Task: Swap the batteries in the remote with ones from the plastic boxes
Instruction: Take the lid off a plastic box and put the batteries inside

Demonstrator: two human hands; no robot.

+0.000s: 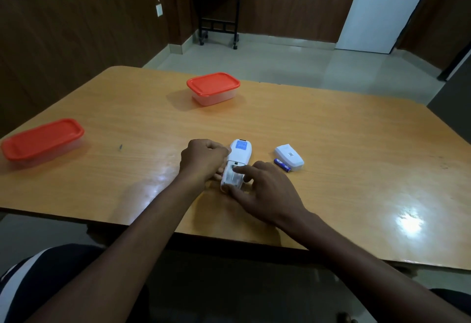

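1. Both bare forearms reach forward from the lower edge of view and converge toward the middle
2. The left hand (202,159) is a curled grip, knuckles up, fingers tucked under
3. The right hand (265,190) lies palm down, its forefinger stretched out straight to the left, thumb low beside it

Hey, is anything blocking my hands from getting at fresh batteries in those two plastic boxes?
Yes. Both boxes, one far and one at the left, have their orange lids on, so the contents are covered. The table between your hands and the boxes shows nothing in the way.
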